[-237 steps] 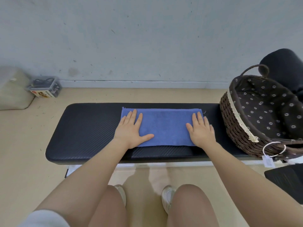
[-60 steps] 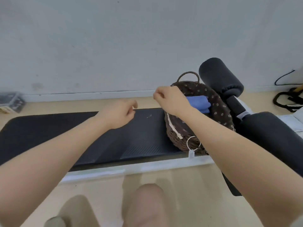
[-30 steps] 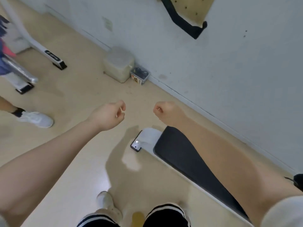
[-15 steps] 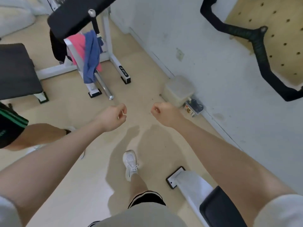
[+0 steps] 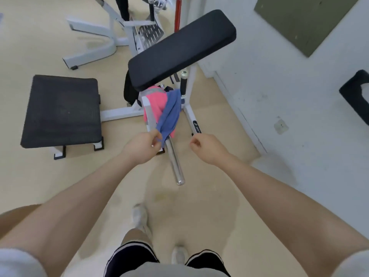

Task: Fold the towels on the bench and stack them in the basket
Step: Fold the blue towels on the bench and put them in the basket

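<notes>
Fingers of the left hand [image 5: 142, 145] pinch the lower corner of a blue towel [image 5: 169, 114] that hangs beside a pink towel [image 5: 154, 102] on the white frame [image 5: 117, 113] under a tilted black pad [image 5: 179, 48]. The right hand [image 5: 207, 147] hangs curled and empty near the chrome bar [image 5: 175, 162].

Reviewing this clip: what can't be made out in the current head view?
- Basket and folding bench: outside the frame.
- Pink towel: upper part hidden under the black pad, right side behind the blue towel.
- Left hand: at the blue towel's lower corner; pinch unclear.
- Right hand: curled, seemingly empty; palm hidden.
</notes>
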